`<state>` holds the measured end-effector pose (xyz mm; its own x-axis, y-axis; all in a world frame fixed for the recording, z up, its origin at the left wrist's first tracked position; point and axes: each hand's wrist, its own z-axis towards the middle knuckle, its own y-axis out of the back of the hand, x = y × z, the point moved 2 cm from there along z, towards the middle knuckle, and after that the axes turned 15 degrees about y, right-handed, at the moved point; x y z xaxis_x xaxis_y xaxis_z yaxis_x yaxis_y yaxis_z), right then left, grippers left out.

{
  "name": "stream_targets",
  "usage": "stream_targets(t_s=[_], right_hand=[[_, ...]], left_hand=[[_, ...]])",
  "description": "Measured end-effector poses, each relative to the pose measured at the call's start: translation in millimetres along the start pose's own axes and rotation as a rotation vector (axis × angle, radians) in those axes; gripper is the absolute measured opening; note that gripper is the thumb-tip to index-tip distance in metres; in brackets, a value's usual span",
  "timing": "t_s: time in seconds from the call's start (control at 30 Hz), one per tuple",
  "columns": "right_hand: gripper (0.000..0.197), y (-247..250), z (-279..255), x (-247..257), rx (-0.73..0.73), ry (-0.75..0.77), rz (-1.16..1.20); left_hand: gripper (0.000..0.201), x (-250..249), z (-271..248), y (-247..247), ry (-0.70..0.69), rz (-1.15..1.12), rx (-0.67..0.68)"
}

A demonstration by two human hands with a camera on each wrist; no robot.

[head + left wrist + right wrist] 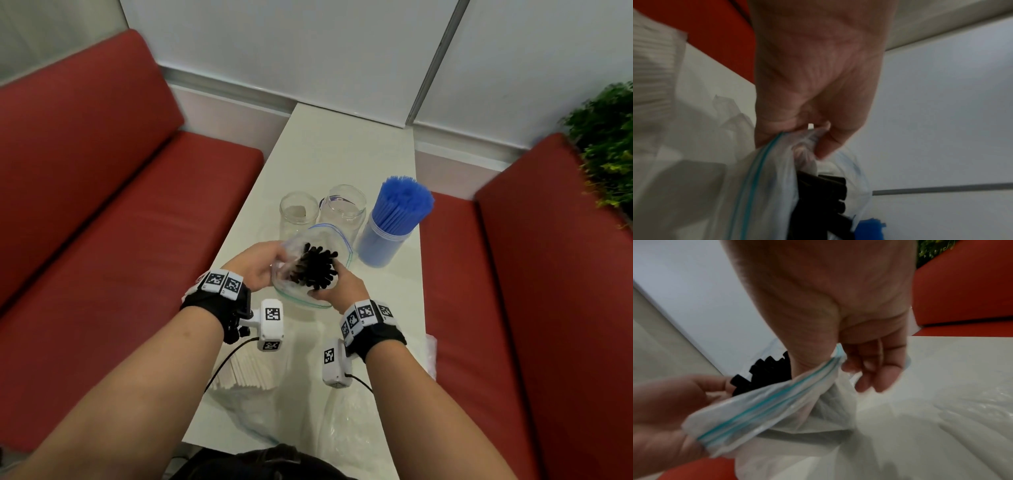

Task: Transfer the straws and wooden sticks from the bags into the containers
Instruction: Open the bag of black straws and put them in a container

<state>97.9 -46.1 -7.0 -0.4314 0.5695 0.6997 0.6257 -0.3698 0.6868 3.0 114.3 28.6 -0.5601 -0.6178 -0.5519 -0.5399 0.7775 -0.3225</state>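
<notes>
**Q:** Black straws [317, 269] in a clear zip bag [310, 294], held over the table's [342, 154] middle: what are the hands doing?

**A:** Both pinch the bag's mouth. The left hand [262, 265] curls on its left rim, the right hand [337, 286] on the near-right rim, pulling the teal zip strip [748, 410] apart so the straw tips stand clear.

**Q:** Where do they go?

**A:** Likely into one of two empty glass jars [299, 214] just beyond the bag, toward the far edge. Blue straws [402, 205] already fill a plastic cup [382, 243] on the right. White sticks [246, 371] wait in another bag at the near-left edge.

**Q:** How is it done well?

**A:** Keep the mouth wide, then grip the whole bundle low and draw it out together, so none snags on the zip or scatters.
</notes>
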Motion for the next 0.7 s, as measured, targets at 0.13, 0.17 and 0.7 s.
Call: stream_targets(t_s=[0.13,0.17,0.7], right_hand=[[0.076,-12,3,-5,-0.058,0.102,-0.044],[0.069,-15,4,-5,-0.067,0.132,-0.043],[0.099,-36,21,-4,0.116,0.183,0.129]], left_hand=[[0.031,7,7,-4,0.101,0.100,0.069],[0.038,8,13,-3,0.103,0.099,0.040],[0.048,14,45,51,0.326,-0.466,0.003]])
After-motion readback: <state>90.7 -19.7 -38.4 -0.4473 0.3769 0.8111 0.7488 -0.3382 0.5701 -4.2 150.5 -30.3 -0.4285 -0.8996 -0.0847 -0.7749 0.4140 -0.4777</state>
